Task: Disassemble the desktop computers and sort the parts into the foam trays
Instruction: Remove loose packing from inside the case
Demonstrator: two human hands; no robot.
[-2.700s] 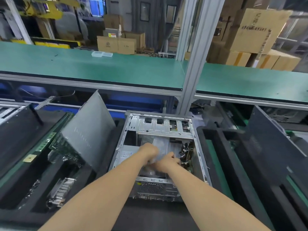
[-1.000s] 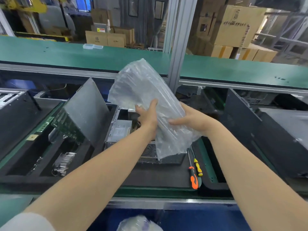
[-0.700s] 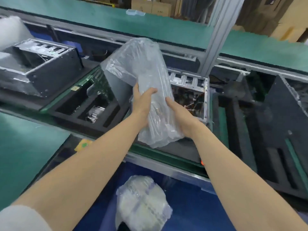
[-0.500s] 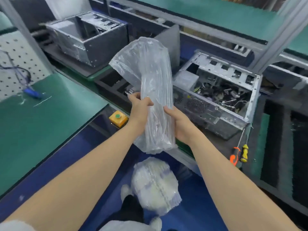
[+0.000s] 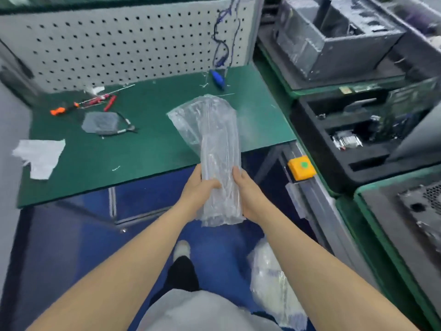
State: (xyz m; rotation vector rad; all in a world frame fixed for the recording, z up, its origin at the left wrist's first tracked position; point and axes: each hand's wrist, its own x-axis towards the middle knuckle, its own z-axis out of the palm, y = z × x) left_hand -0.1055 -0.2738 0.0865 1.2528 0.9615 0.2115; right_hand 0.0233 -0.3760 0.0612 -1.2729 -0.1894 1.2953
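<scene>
Plastic bag (image 5: 216, 144): upright between both hands, above the bench (image 5: 143, 149) edge
Left hand (image 5: 199, 187): grips its lower left side
Right hand (image 5: 243, 189): grips its lower right side

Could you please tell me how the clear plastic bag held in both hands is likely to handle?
The bag is probably light: the left hand and right hand grip only its lower end, yet it stands up. Its creased, flared top suggests soft, crushable film. The glossy surface may be slippery.
</scene>
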